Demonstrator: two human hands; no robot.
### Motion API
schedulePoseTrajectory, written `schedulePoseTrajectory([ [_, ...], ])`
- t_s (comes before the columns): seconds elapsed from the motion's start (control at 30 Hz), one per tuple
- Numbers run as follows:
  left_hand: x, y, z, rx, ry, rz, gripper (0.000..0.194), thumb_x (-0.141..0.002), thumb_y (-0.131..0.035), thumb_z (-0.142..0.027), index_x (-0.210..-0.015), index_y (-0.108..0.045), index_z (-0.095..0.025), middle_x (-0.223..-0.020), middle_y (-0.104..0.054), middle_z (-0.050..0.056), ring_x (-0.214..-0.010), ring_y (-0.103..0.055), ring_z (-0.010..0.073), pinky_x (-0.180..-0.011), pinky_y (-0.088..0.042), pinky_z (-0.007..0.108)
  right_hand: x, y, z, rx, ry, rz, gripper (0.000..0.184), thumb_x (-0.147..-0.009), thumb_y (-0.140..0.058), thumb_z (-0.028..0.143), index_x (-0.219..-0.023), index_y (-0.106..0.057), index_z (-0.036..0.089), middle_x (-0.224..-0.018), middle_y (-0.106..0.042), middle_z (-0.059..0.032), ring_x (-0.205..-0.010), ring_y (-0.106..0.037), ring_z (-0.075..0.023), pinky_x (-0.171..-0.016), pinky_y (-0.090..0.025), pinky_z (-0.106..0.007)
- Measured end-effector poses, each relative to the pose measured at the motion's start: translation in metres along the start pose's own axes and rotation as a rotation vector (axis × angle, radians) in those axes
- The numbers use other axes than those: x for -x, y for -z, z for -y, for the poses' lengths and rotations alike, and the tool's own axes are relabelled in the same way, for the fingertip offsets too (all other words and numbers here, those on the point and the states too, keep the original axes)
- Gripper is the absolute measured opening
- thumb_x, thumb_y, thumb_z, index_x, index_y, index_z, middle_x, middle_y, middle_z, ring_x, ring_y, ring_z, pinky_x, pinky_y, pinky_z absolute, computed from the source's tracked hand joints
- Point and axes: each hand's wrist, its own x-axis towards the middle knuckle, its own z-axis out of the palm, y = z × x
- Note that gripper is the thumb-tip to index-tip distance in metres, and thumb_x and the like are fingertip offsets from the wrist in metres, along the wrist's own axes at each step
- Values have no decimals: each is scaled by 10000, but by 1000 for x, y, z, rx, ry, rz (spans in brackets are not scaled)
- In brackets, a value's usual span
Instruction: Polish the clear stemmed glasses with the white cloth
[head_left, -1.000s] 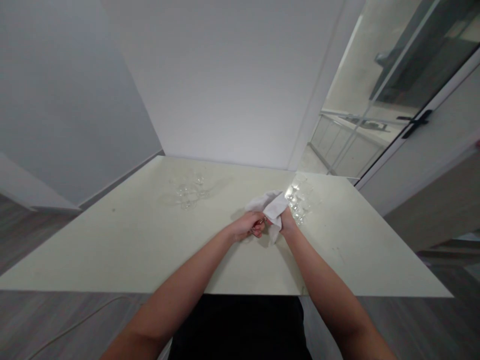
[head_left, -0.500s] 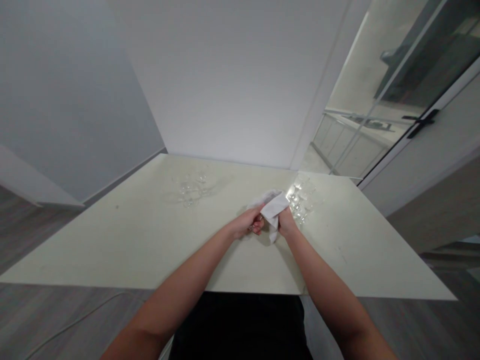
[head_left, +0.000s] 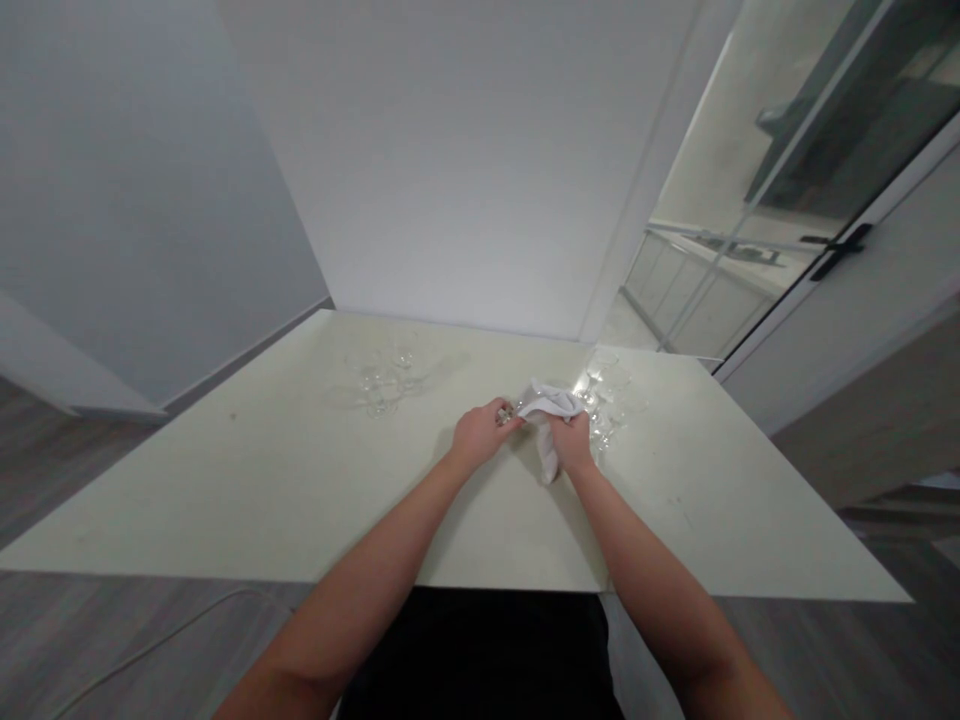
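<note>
Over the middle of the pale table [head_left: 300, 500], my left hand [head_left: 478, 436] is closed around a clear drinking glass [head_left: 505, 413]. Only a small shiny part of the glass shows between the fingers. My right hand [head_left: 572, 441] grips a white cloth [head_left: 550, 402], which is bunched against the glass's right side and hangs down below the hand. How far the cloth covers the glass I cannot tell. Just right of my right hand stands a group of clear glasses [head_left: 602, 410], partly hidden by that hand.
Another group of clear glasses [head_left: 382, 385] stands toward the back left of the table. A white wall panel [head_left: 465, 200] rises behind the far edge. To the right is a glazed door with a black handle [head_left: 844, 250]. A cable [head_left: 150, 645] lies on the floor at left.
My left hand has turned and shifted slightly left and up, its back now facing me. The cloth has been drawn back toward the right hand, showing more of the gap between the hands.
</note>
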Motion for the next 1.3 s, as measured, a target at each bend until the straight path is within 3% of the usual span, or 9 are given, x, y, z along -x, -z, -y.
schedulePoseTrajectory([
  [0.23, 4, 7, -5, -264, -121, 55, 415, -862, -513, -497, -1199, -550, -257, -842, -697, 60, -850, -653, 251, -682, -409, 277, 1, 6, 3, 86, -129, 125, 233, -620, -609, 248, -814, -684, 144, -836, -714, -54, -820, -634, -208, -774, -502, -326],
  [0.47, 5, 14, 0, -317, -188, 73, 394, -834, -558, -453, -1182, -565, -270, -845, -696, 60, -856, -653, 258, -693, -423, 281, -2, 10, 1, -47, -192, 373, 224, -637, -587, 212, -827, -696, 164, -828, -714, -19, -839, -626, -196, -817, -488, -319],
  [0.63, 6, 14, 2, -354, -241, 91, 423, -830, -545, -482, -1182, -568, -248, -826, -692, 74, -825, -653, 271, -693, -431, 294, -3, 17, -2, -126, -300, 471, 259, -626, -624, 202, -871, -704, 184, -849, -720, -19, -828, -640, -195, -826, -490, -332],
  [0.97, 8, 12, 1, -380, -274, 94, 411, -840, -541, -473, -1180, -563, -243, -850, -692, 85, -837, -653, 281, -704, -434, 302, -6, 20, -2, -23, -286, 473, 227, -644, -604, 183, -847, -705, 178, -799, -717, -4, -806, -635, -179, -800, -492, -319],
  [1.2, 9, 13, 0, -343, -248, 78, 447, -848, -508, -531, -1182, -558, -239, -833, -691, 79, -821, -656, 271, -684, -430, 294, -3, 18, 0, -188, -297, 446, 257, -630, -644, 207, -880, -696, 184, -859, -723, -21, -796, -646, -180, -797, -502, -312],
  [1.3, 7, 13, 1, -355, -215, 64, 442, -851, -501, -521, -1181, -566, -235, -846, -691, 85, -834, -656, 274, -693, -434, 299, -2, 15, 0, -150, -294, 412, 272, -623, -648, 196, -891, -695, 193, -885, -722, -14, -847, -646, -187, -829, -499, -324],
])
